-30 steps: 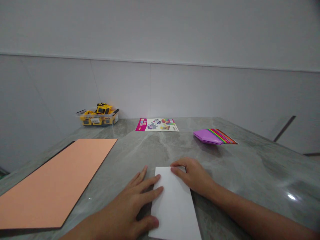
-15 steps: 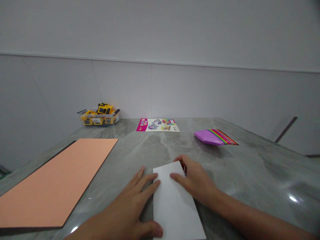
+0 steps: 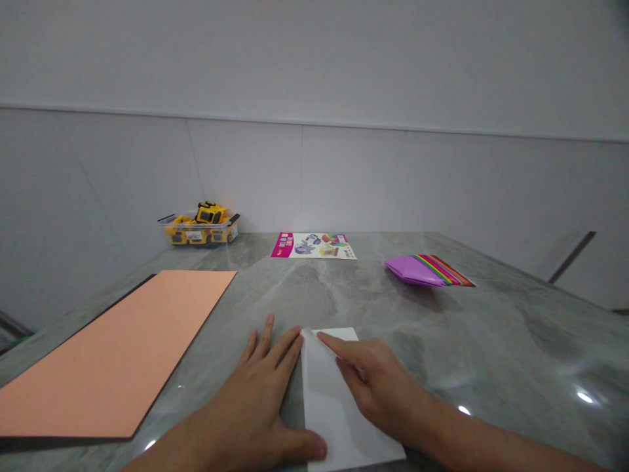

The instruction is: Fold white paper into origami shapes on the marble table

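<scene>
A folded white sheet of paper (image 3: 330, 403) lies on the grey marble table (image 3: 491, 354) close to me. My left hand (image 3: 255, 393) rests flat beside the sheet's left edge, fingers stretched forward and thumb touching the paper's near left side. My right hand (image 3: 373, 383) lies on top of the paper. Its index finger points out to the far left corner and presses there, while the other fingers curl under.
A large orange sheet on a black mat (image 3: 113, 357) covers the left of the table. At the back stand a clear box of yellow toy vehicles (image 3: 201, 228), a printed leaflet (image 3: 314, 246) and a stack of coloured paper with purple on top (image 3: 427, 270).
My right hand moved from the paper's far right corner onto the sheet, its index finger now at the far left corner. The left hand shifted slightly left, off the paper's top.
</scene>
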### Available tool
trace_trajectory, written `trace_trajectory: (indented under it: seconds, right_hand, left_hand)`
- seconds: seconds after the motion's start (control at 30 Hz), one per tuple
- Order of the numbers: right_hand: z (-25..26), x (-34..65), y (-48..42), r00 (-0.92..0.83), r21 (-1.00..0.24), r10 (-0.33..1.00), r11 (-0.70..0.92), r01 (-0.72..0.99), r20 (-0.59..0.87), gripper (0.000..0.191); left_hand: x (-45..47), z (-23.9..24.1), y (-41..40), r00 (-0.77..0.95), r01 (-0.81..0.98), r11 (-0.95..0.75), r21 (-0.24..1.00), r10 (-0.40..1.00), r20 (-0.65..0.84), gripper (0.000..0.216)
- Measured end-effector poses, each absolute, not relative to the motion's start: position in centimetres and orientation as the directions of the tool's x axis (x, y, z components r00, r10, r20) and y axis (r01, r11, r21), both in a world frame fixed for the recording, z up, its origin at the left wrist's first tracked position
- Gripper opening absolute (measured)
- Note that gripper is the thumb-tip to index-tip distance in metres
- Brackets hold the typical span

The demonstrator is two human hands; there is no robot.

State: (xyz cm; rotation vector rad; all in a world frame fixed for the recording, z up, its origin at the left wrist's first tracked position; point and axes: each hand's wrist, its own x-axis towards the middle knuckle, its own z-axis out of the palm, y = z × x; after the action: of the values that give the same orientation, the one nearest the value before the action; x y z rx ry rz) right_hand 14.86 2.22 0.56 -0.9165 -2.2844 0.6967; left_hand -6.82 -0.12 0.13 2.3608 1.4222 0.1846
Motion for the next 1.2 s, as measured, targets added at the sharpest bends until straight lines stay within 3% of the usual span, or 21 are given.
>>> trace_trajectory:
  seconds: [0.13,0.33,0.43,0.53,0.6,0.7,0.77,0.87,1.07,1.2]
  right_hand:
    - [0.1,14.6,2.0,-0.718,-0.508,0.599,0.768,0.391,0.353,0.061]
    - [-0.9,14.9,1.8,-0.793,-0.280,0.566,0.817,0.504,0.226,0.071]
    - [-1.3,15.0,1.8,-0.768,-0.296,0.567,0.820,0.490,0.299,0.070]
    - [-1.3,15.1,2.2,-0.671,-0.418,0.596,0.798,0.434,0.440,0.062]
    - [-1.2,15.1,2.4,-0.605,-0.469,0.596,0.798,0.378,0.527,0.056]
    - [-1.0,15.1,2.3,-0.589,-0.440,0.531,0.844,0.306,0.609,0.059]
    - [-0.9,15.0,2.0,-0.638,-0.389,0.469,0.879,0.274,0.610,0.065]
    - [-0.9,15.0,1.5,-0.713,-0.307,0.396,0.916,0.259,0.578,0.073]
    - [-1.1,15.3,1.5,-0.797,-0.202,0.326,0.945,0.258,0.508,0.076]
    - [-0.7,15.4,1.2,-0.834,-0.129,0.299,0.954,0.270,0.464,0.071]
  left_hand:
    - [-6.6,0.2,0.2,0.469,0.831,-0.411,0.375,0.880,-0.075,0.114]
    - [-6.5,0.2,-0.1,0.483,0.815,-0.417,0.402,0.872,-0.076,0.113]
    - [-6.9,-0.3,-0.1,0.489,0.779,-0.420,0.465,0.872,-0.032,0.109]
    - [-7.1,-0.6,0.6,0.373,0.699,-0.335,0.632,0.925,0.078,0.076]
    - [-6.9,-0.5,1.2,0.171,0.547,-0.195,0.814,0.978,0.119,0.053]
    - [-5.9,-0.2,1.4,0.062,0.047,0.005,0.999,0.998,-0.008,0.042]
    - [-5.0,-0.2,1.0,0.196,-0.261,0.167,0.951,0.974,-0.117,0.040]
    - [-3.9,-0.5,0.3,0.264,-0.458,0.316,0.831,0.941,-0.212,0.034]
    - [-4.0,-1.0,0.0,0.316,-0.626,0.338,0.702,0.934,-0.168,0.025]
    - [-3.9,-0.7,-0.2,0.261,-0.618,0.313,0.721,0.947,-0.188,0.025]
